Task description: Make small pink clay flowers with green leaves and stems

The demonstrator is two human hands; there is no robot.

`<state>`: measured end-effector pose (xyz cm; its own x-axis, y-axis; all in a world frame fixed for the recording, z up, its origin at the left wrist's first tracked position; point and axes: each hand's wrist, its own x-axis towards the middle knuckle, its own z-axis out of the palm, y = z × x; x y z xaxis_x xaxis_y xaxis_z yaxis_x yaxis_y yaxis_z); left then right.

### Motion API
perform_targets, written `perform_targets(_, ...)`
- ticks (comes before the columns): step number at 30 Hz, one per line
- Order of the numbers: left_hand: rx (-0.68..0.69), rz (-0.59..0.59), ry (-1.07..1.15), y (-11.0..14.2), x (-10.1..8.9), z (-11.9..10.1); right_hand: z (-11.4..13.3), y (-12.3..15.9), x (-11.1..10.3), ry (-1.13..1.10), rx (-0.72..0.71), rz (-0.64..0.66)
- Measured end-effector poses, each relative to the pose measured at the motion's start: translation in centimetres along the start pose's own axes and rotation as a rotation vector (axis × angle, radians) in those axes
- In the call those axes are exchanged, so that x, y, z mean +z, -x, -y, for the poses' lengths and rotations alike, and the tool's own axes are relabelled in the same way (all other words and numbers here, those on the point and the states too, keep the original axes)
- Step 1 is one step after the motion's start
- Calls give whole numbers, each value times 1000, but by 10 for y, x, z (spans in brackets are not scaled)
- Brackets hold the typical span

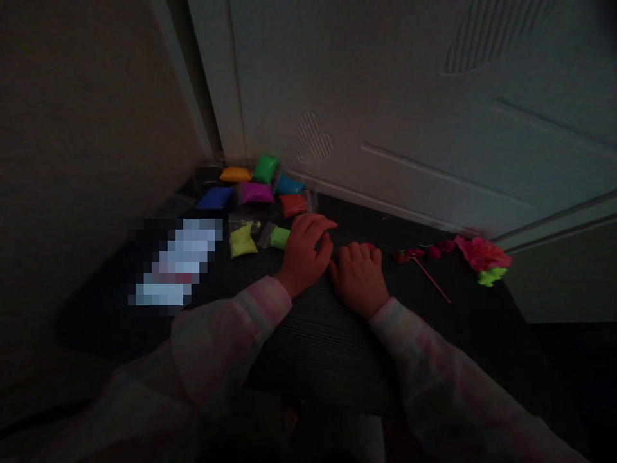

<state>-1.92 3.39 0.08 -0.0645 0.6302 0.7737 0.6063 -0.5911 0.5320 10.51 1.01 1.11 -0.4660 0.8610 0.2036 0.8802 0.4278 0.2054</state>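
Note:
My left hand (pixel 308 254) hovers over or rests on the dark table, its fingers loosely bent, the thumb apart, and nothing visible between them. Its wrist side partly covers a packet of light green clay (pixel 279 238). Close on the right, my right hand (pixel 360 278) is palm down on the tabletop with its fingers curled under. A small pink-red bit (pixel 370 245) peeks out beyond those fingers; what lies beneath them is hidden. The picture is dim.
Several clay packets lie behind on the left, among them yellow (pixel 243 242), purple (pixel 257 192) and orange-red (pixel 293 206). A blurred-out bright screen (pixel 178 263) is at left. Rightward are a thin pink stick (pixel 432 280), red beads (pixel 434 251) and a pink flower (pixel 482 254). A white door (pixel 385 116) borders the table.

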Motion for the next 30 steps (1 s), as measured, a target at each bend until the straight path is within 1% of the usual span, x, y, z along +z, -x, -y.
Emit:
perform_targets(2, -6, 10, -8, 0, 0, 0, 1, 0, 0, -70, -134, 7)
perform_targets(3, -10, 12, -12, 0, 0, 0, 2, 0, 0, -87, -173, 10)
perform_targets(4, -12, 12, -15, 0, 0, 0, 1, 0, 0, -76, -146, 6)
perform_targets(6, -10, 6, -19, 0, 0, 0, 0, -2, 1, -10, -14, -10)
perform_targets(7, -5, 5, -20, 0, 0, 0, 0, -3, 1, 0, 13, -12)
perform_targets(8, -1, 6, -21, -1, 0, 0, -1, -3, 1, -17, -20, -9)
perform_targets(11, 4, 8, -28, 0, 1, 1, -1, -4, 3, -113, -227, 4)
perform_targets(12, 2, 4, -30, 0, 1, 1, -1, -4, 3, -109, -211, 12)
perform_targets(14, -7, -7, -33, 0, 1, 2, -2, -5, 4, -51, -58, -6)
perform_targets(15, -13, -10, -34, 0, 2, 2, -2, -5, 4, -33, -14, -12)
perform_targets(16, -17, -8, -36, 0, 2, 2, -2, -5, 4, -45, -31, -15)
perform_targets(19, -19, 6, -41, 0, 1, 1, -1, -4, 4, -137, -232, 3)
perform_targets(20, -17, 6, -44, 0, 1, 1, -1, -4, 4, -130, -217, 7)
perform_targets(22, -15, 2, -50, 0, 1, 1, -2, -6, 4, -68, -77, -1)
perform_targets(23, -17, 2, -51, -1, 1, 1, -3, -6, 4, -48, -29, 0)
perform_targets(24, -19, 5, -52, -1, 1, 1, -3, -6, 4, -49, -34, -2)
perform_targets(27, -22, 15, -46, 0, 1, 2, -1, -6, 4, -136, -224, 5)
perform_targets(28, -20, 16, -46, 0, 1, 2, 0, -5, 4, -144, -247, 11)
perform_targets(30, -17, 14, -47, 0, 1, 2, 0, -6, 4, -97, -112, 6)
